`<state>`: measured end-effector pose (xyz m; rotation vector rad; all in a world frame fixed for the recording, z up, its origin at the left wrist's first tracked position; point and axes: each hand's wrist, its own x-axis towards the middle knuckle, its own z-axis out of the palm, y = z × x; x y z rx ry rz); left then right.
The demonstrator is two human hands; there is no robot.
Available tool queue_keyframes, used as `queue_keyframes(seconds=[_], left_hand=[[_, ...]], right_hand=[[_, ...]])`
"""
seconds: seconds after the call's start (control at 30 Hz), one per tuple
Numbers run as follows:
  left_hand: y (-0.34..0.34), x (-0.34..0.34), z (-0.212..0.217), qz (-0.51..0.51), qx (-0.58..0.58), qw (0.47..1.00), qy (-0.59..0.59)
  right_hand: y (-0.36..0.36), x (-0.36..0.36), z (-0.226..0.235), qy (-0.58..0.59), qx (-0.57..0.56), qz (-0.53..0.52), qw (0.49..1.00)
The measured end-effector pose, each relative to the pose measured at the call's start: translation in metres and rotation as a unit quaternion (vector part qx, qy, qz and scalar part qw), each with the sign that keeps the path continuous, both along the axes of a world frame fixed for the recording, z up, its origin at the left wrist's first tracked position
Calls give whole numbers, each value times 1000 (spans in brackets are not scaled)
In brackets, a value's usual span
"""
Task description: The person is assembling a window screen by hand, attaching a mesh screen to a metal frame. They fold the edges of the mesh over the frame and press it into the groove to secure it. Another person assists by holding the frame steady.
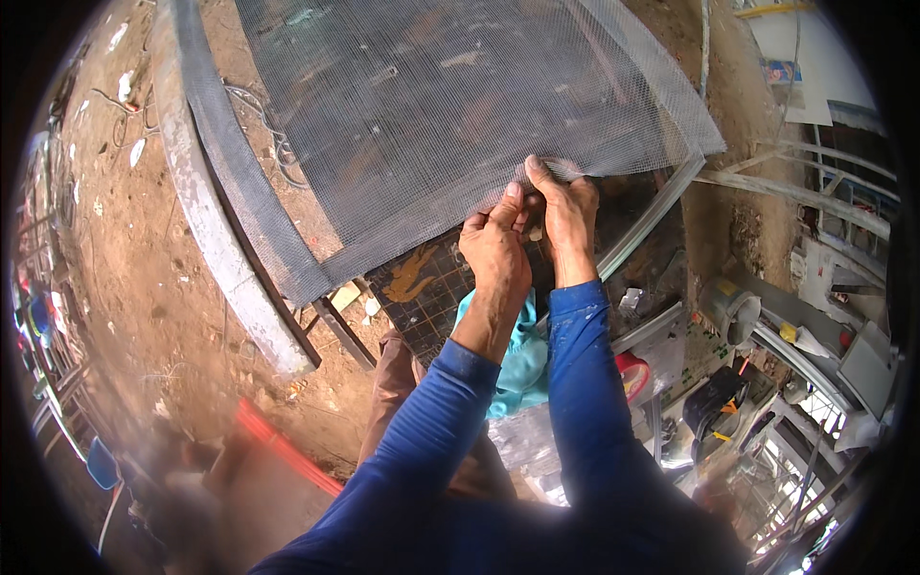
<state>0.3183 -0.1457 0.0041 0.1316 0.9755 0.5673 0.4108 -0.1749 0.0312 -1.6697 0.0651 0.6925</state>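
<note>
A wide sheet of grey wire mesh (412, 105) stretches away from me over a dark surface. Both my hands meet at its near edge. My left hand (496, 249) pinches the edge between thumb and fingers. Close beside it on the right, my right hand (567, 216) grips the same edge, its thumb on top and its fingers partly hidden. A narrow mesh strip (240, 163) hangs down at the left of the sheet. Beneath the near edge shows a dark tabletop with a grid pattern (422, 292). A turquoise cloth (522, 359) lies below my wrists.
A curved, worn pale beam (216, 230) runs along the left over bare dirt. At the right a light metal strip (652, 216) passes under the mesh corner. Nearer me are a red tape roll (632, 376), a metal can (733, 311) and metal frames. A red bar (283, 446) lies lower left.
</note>
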Motion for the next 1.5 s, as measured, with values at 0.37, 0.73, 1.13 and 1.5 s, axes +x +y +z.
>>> queue_keyframes(seconds=[0.37,0.73,1.13,1.5], left_hand=[[10,-31,-4,78,-24,996,23],[12,-38,4,5,-32,999,1],[51,-23,54,-332,743,496,304],[86,-10,-7,-466,810,277,226]], right_hand=[[-2,9,-14,51,26,-17,998],[0,6,-9,84,56,-36,994],[-15,14,-21,46,72,38,996],[-38,28,-13,116,137,114,977]])
